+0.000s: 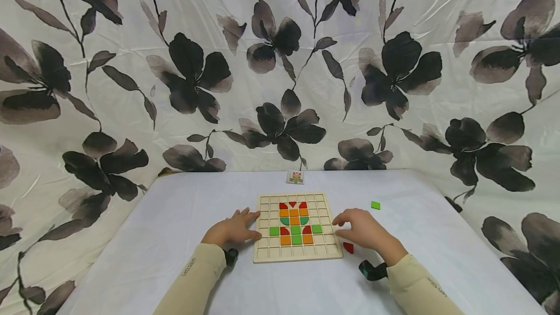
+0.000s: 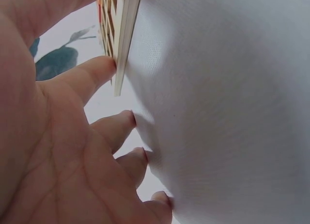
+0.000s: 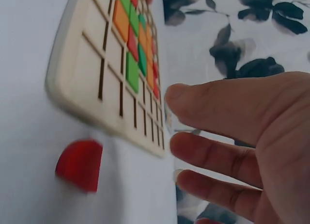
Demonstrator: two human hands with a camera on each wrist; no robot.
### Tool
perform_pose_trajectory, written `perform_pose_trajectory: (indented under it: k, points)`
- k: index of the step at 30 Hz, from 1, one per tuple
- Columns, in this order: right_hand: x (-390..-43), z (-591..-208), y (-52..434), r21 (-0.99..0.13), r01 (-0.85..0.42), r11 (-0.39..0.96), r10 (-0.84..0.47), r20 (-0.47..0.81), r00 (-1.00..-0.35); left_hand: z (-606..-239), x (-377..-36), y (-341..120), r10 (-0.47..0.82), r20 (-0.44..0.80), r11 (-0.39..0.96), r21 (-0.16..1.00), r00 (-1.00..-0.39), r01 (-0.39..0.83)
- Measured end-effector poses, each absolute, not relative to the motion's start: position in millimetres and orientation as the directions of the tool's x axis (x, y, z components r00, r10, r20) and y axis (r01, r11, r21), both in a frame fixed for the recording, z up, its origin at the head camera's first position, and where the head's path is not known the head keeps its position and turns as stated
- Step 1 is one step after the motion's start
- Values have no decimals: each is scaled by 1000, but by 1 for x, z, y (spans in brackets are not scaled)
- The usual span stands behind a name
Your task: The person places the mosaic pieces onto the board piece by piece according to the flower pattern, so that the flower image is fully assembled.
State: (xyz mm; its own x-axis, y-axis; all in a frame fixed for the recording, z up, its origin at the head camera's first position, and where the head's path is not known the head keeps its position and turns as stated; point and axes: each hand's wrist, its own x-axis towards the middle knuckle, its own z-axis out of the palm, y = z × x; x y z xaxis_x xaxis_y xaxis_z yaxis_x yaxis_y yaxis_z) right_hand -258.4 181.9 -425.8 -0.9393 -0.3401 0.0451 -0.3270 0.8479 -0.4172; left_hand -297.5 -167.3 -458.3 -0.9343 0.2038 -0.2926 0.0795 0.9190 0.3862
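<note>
A wooden grid board [image 1: 268,254] lies on the white table, with red, orange and green pieces forming a pattern in its cells. My left hand [image 1: 232,230] is spread at the board's left edge. In the left wrist view a fingertip [image 2: 107,64] touches the board's side [image 2: 127,35]. At the right edge is my right hand [image 1: 360,230], fingers loosely bent and apart, nothing seen between them. Just below it lies a loose red quarter-round piece [image 1: 348,247], which the right wrist view shows beside the board as a red piece [image 3: 81,165].
A loose green square piece [image 1: 376,205] lies on the table to the right of the board. Behind the board is a small pattern card [image 1: 295,177]. The white table [image 1: 197,193] ends at a floral cloth backdrop [image 1: 236,111].
</note>
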Motion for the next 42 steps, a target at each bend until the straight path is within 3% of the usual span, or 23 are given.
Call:
perform_pose_trajectory:
  k: [7,20,36,42]
  points:
    - [-251,-432,200,-343,-263,902,-291,-33,-956,-458,-298,-168,217,-304,913,399,-928,83]
    - [-243,-450,202,-236,-309,921,-318,1,-948,-456,-298,-168,229,-294,905,415,-928,92]
    - [-247,-446,198,-393,-337,856,-338,67,-939,-459,-301,-168,223,-294,910,404,-929,91]
    - [-255,-443,194,-413,-429,803,-419,120,-900,-458,-299,-168,224,-294,911,402,-929,93]
